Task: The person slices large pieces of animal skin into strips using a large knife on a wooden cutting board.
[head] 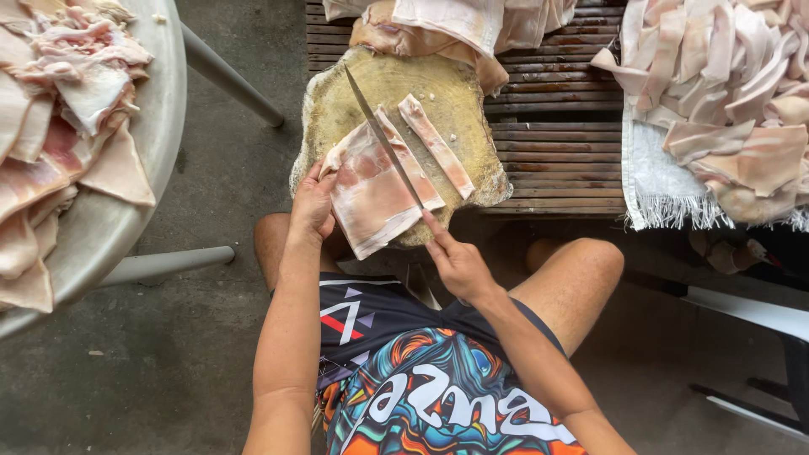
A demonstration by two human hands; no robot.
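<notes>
Item: slab of raw pork skin and fat (371,198), pale pink and white, roughly rectangular. It is laid flat on a round wooden chopping block (459,88), toward the block's near-left edge, with its near corner overhanging the rim. Its long axis runs from near-left to far-right across the block.

Knife (383,139): a long narrow blade, laid along the slab's right portion, the tip pointed up and to the left toward the far side of the block, the handle toward the person. The long axis of the blade is set almost parallel to the slab's right edge.

Right hand (459,265): closed around the knife handle. Left hand (313,205): pressed flat on the slab's left edge, fingers spread, nothing clasped.

Cut strip (436,145): lies just beside the slab on the right, apart from it, on the same diagonal.

Hazards, as judged: the slab looks greasy and could slide under the blade, since it is pinned on one side only; the strip would then be cut uneven. The left fingers rest near the cutting line and could be nicked if the blade wandered leftward. The overhanging corner could drag the slab off the block.

Surroundings: slatted wooden platform (556,143) under the block; metal tray (160,118) of meat pieces to the left; heap of cut strips on a white cloth (661,181) to the right.
</notes>
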